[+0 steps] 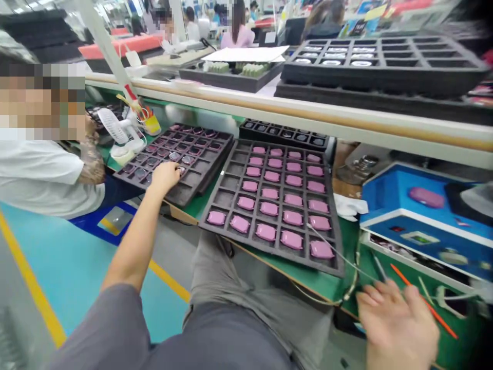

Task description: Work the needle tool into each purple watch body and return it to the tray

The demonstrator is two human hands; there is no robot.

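Note:
My left hand point(165, 177) reaches over the dark foam tray point(192, 180) on the left, which holds small pieces with dark glossy faces and pinkish rims. Its fingers are pinched together at one compartment, and what they grip is mostly hidden. At the lower right, my right hand point(396, 316) has curled fingers, closed around the end of a thin whitish stick point(342, 256) with a small rounded tip. That stick reaches over the front right corner of a second foam tray point(227, 182), where rounded pink cases point(265, 232) sit in most compartments.
A blue machine point(400, 190) with a pink piece on top stands at right. Near my right hand lies an orange stick point(423, 300). A shelf edge point(269, 110) crosses above the bench, carrying more trays point(370, 77). A person sits at left beside a white fan point(111, 126).

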